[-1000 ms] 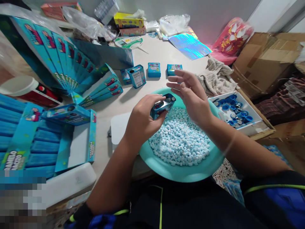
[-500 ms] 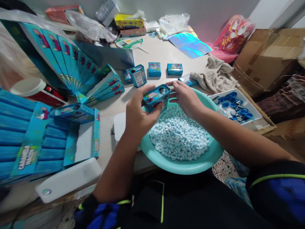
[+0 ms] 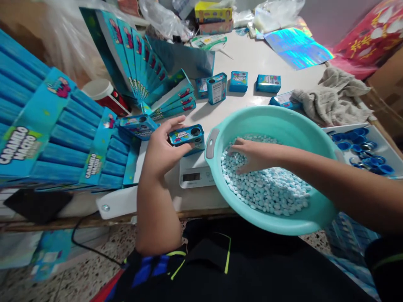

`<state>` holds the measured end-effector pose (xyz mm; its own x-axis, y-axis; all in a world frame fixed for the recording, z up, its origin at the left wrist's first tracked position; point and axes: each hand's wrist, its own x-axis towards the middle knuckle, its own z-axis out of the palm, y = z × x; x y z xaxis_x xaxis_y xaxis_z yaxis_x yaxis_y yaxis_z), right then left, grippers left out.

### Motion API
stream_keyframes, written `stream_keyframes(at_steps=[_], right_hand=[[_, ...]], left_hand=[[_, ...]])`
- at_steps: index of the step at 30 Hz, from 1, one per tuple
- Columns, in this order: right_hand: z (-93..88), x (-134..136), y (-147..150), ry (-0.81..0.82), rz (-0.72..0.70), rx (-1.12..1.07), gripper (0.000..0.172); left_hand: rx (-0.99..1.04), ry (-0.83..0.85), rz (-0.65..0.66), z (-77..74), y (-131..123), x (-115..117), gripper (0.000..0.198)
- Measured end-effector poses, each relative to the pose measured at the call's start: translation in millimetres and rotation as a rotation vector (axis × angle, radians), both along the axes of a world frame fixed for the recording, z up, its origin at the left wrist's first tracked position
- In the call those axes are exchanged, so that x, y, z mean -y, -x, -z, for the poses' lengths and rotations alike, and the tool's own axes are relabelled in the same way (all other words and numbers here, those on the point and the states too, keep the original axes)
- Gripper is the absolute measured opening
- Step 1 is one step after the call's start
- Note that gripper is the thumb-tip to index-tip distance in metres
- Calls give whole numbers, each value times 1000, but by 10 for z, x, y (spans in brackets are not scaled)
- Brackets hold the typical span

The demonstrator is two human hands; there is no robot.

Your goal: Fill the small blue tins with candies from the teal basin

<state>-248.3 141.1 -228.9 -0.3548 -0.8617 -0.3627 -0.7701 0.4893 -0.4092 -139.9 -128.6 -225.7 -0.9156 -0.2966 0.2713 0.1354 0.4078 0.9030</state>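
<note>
Small blue tin (image 3: pixel 187 136) held in our left hand (image 3: pixel 160 142), fingers (image 3: pixel 176 122) curled along its edges, over the scale (image 3: pixel 195 176). Looks light and stiff; best taken by the sides. Right hand (image 3: pixel 252 156), open, rests on loose candies (image 3: pixel 266 188), probably slippery, in the teal basin (image 3: pixel 270 117).

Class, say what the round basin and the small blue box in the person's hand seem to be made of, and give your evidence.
The basin looks like smooth, moulded plastic, with even turquoise colour and a soft sheen. The small box looks like glossy printed tin, judging by its crisp edges, though coated card remains possible.
</note>
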Motion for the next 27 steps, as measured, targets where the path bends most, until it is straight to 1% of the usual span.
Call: stream_keyframes(at_steps=[3, 5, 7, 8, 10, 13, 16, 19, 22, 27], right_hand=[[38, -26, 47, 38, -21, 110, 51], [28, -27, 69, 26, -20, 140, 47], [6, -22, 78, -2, -25, 151, 40], [-6, -22, 79, -17, -30, 152, 36], [-25, -31, 84, -27, -43, 161, 27], [-39, -74, 109, 9, -40, 190, 18], [-55, -131, 148, 63, -19, 182, 12], [-93, -164, 178, 77, -18, 145, 7], [-140, -162, 191, 77, -18, 112, 9], [-187, -138, 211, 100, 23, 93, 10]], left_hand=[[71, -44, 98, 79, 4, 76, 78], [41, -42, 106, 88, 4, 114, 82], [-69, -80, 66, 70, 0, 123, 82], [-144, -131, 27, 51, -2, 113, 77], [-283, -266, -78, -4, -9, 69, 62], [-387, -435, -214, -89, -16, -11, 41], [-421, -515, -239, -123, -9, -48, 29], [-425, -539, -267, -103, 21, -50, 20], [-417, -553, -327, -74, 59, -53, 16], [-360, -556, -358, -67, 94, -72, 10]])
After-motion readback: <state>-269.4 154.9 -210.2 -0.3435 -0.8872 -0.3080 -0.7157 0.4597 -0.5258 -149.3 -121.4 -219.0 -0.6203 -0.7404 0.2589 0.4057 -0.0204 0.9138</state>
